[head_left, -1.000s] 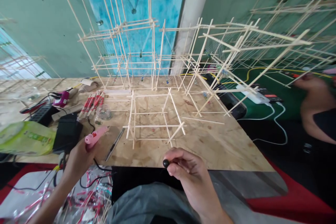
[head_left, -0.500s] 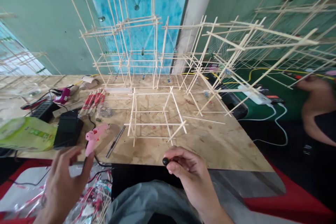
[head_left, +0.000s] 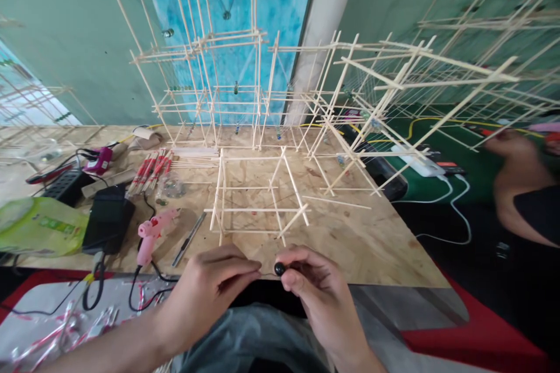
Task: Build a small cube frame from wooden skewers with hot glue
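Note:
My right hand (head_left: pixel 315 285) pinches a small round black bead (head_left: pixel 279 268) between thumb and fingertips. My left hand (head_left: pixel 205 285) sits just beside it at the board's front edge, its fingertips pinched on what looks like a fine thread (head_left: pixel 266 274) running toward the bead. A pink hot glue gun (head_left: pixel 151 239) lies on the plywood left of my hands, untouched. A craft knife (head_left: pixel 189 239) lies to its right. A flat frame of thin wooden sticks (head_left: pixel 258 210) stands just beyond my hands.
Larger stick lattices (head_left: pixel 341 93) rise behind the frame. Bundled red-tipped sticks (head_left: pixel 151 172), a black power adapter (head_left: pixel 108 224) and a green bag (head_left: pixel 41 227) lie at left. A co-worker's arm (head_left: pixel 516 180) shows at right.
My left hand has let go of the glue gun, which now lies on the board, and has moved right to the bead. My right hand has stayed nearly still.

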Demonstrator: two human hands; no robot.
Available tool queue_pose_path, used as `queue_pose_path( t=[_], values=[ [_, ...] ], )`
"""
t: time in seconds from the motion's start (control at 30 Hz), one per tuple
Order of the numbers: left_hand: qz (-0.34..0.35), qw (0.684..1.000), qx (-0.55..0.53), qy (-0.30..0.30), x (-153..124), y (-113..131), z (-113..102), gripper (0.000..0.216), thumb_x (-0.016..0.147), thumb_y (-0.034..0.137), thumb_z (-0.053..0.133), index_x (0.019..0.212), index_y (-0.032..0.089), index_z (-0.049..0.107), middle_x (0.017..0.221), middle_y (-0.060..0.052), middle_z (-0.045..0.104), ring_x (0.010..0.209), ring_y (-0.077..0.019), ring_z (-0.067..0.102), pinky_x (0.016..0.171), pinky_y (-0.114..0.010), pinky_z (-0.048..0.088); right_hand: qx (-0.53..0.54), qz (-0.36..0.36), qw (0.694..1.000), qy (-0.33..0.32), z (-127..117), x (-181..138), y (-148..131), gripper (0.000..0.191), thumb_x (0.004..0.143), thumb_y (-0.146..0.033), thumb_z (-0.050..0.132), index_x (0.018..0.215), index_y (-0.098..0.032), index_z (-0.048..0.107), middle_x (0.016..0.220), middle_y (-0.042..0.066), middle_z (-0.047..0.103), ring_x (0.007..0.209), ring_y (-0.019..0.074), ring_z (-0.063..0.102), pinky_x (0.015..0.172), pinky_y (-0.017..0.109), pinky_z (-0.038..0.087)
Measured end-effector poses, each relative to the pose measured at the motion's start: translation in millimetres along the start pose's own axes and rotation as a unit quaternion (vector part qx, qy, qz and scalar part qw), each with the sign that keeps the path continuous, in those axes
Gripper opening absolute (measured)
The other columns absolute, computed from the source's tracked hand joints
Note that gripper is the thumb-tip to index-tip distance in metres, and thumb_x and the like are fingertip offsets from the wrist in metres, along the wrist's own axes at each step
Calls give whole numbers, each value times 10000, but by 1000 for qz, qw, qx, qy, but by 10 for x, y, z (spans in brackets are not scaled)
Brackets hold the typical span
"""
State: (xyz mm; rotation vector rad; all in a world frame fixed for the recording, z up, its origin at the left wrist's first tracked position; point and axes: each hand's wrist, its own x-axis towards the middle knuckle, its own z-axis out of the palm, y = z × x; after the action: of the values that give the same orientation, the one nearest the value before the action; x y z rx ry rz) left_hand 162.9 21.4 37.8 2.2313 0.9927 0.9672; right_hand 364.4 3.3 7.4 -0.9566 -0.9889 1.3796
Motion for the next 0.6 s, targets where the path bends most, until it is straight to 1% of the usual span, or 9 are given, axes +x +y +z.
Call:
queue_pose_path(
  t=[0.1,0.17,0.27,0.3,0.33,0.43,0.47,0.53,0.6],
  values=[
    [67,995,74,6,-177,-73,-64,154,1001,173,617,1053,178,762,888,-53,782,749,-143,755,721,-204,592,-6,-8,999,38,-76,14,47,193,788,-400,868,872,-237,810,758,24,717,579,109,568,548,226,493],
    [96,987,127,5,-345,-106,-139,184,1021,180,583,1113,185,741,918,-56,796,773,-156,768,736,-219,602,-6,-18,998,64,-130,21,71,214,786,-410,867,893,-235,806,715,23,706,576,119,565,528,230,472],
    [103,973,207,1,-670,-195,-279,205,1035,217,564,1133,197,743,926,-44,816,780,-165,781,729,-222,609,1,-39,994,105,-192,36,59,231,777,-426,869,891,-236,803,694,28,701,568,124,547,498,234,434],
    [101,966,237,5,-796,-250,-336,222,1043,228,549,1123,220,756,929,-26,822,782,-161,785,748,-217,612,2,-47,992,118,-205,43,38,228,773,-428,872,878,-238,801,693,30,701,564,123,537,493,238,422],
    [83,961,264,-8,-928,-319,-401,262,1057,236,514,1120,252,768,964,-7,827,813,-158,792,786,-214,616,3,-55,990,129,-215,51,11,225,768,-428,875,861,-239,799,692,32,701,560,123,528,489,243,412],
    [4,947,321,-28,-1309,-574,-639,392,1065,238,414,1125,312,794,1024,8,830,856,-173,805,787,-214,636,3,-72,986,150,-237,71,-81,220,762,-441,878,832,-252,790,698,37,705,555,124,506,484,256,386],
    [-7,942,333,-35,-1411,-655,-724,415,1056,238,401,1137,330,797,1045,13,829,848,-181,809,784,-224,647,5,-75,985,154,-244,76,-103,223,759,-449,879,831,-259,788,703,37,708,553,122,498,483,257,378],
    [-36,937,347,-23,-1537,-767,-871,429,1024,244,406,1089,334,820,1061,11,829,845,-211,814,774,-262,670,8,-80,984,160,-258,78,-118,225,756,-457,882,835,-269,786,713,34,713,552,119,491,488,256,374],
    [-78,939,334,-19,-1537,-780,-952,371,983,282,472,1065,332,831,1060,3,829,837,-230,816,756,-274,680,3,-75,985,158,-259,69,-91,216,755,-437,887,839,-268,782,725,34,718,574,128,520,507,261,398]
  ],
)
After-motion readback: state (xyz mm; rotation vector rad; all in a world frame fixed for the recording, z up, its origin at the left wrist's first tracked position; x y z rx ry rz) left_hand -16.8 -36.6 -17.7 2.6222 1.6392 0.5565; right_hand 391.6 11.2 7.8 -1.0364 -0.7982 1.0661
